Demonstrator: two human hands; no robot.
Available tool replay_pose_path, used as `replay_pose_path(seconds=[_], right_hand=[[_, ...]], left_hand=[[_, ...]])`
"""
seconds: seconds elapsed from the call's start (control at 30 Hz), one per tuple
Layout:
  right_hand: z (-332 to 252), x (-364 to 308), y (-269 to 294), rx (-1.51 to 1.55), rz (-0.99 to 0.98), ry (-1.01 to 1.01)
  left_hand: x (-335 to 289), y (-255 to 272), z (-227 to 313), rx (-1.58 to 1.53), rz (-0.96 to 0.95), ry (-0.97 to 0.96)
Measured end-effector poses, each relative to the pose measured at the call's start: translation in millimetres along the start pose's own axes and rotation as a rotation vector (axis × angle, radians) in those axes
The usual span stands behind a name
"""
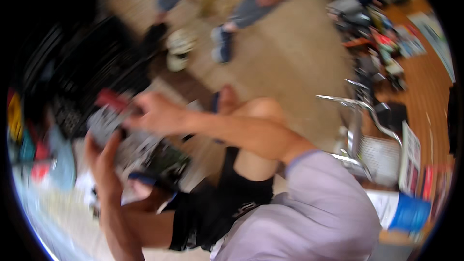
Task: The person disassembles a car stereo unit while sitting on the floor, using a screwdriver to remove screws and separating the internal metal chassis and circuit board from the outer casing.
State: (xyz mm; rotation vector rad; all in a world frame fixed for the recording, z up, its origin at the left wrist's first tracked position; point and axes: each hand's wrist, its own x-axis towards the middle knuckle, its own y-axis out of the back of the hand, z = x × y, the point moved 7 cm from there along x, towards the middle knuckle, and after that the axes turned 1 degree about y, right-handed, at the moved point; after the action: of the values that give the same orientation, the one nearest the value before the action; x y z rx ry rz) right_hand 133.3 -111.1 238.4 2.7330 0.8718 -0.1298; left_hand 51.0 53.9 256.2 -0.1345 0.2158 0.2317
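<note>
Both hands on one item: a flat grey slab-shaped object [108, 121] with a red end [112, 99], held left of centre in the head view, above the person's lap. Heavy motion blur, so what it is can't be told.

Left hand [102, 164] comes up from below, fingers upright, cupping the slab's lower-left edge. Right hand [157, 113] reaches across from the right, fingers curled onto the upper-right side near the red end. Whether either hand is clamped tight or only resting: cannot tell through the blur.

Surface looks matte grey, speckled; the red part is smoother, bar-shaped. Long axis runs roughly lower-left to upper-right, tilted, red end uppermost.

Further out: lilac sleeve [314, 203] on the right arm, black shorts [227, 208], bare knee [256, 111]. Tan floor [290, 53]. Another person's legs in grey trousers [241, 5] up top. Chrome wire rack [357, 116] and clutter to the right.
</note>
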Motion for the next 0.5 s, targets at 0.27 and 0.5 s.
replay_pose_path(seconds=[0.27, 0.5], right_hand=[[-9, -15, -1, -0.087, 0.05, 0.067], [-8, -4, -5, -0.126, 0.021, 0.075]], left_hand=[[-21, -2, 10, 0.044, -0.039, -0.093], [-21, -2, 17, 0.031, -0.063, -0.09]])
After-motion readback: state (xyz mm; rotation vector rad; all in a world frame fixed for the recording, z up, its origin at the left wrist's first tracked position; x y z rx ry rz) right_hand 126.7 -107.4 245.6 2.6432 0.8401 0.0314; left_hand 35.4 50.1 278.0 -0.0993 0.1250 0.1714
